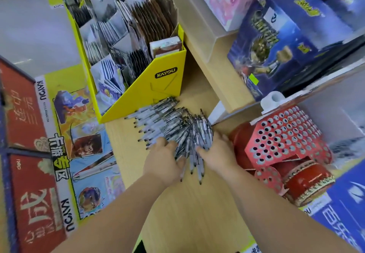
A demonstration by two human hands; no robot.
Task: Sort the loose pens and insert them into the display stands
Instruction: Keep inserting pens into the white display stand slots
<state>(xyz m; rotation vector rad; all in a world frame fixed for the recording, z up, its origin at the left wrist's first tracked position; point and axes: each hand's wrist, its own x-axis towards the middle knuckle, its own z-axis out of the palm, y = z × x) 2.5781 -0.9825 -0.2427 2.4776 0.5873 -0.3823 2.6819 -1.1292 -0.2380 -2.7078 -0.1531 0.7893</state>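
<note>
Left grip [164, 160]: fingers curled down into the near left edge of the pens, thumb turned in against the bundle; clamped on pens.
Right grip [217, 154]: fingers bent over the near right edge of the same bundle, thumb pointing at the left grip; clamped on pens.
Pens [173, 124]: 1 fanned heap lying on the counter, spreading away from both grips toward the far left; a few dark tips stuck out toward the person between the 2 grips.
Counter [197, 213]: pale wood, under both grips and forearms.
Display stand [284, 136]: red, tilted, covered in rows of round holes, just right of the right grip.
Red drum [308, 181]: right of the right grip, nearer the person than the stand's holed face.
Yellow box [158, 90]: beyond the left grip, packed with card packs; the heap's far end lay close against its foot.
Blue box [286, 45]: well beyond the right grip, on a shelf.
</note>
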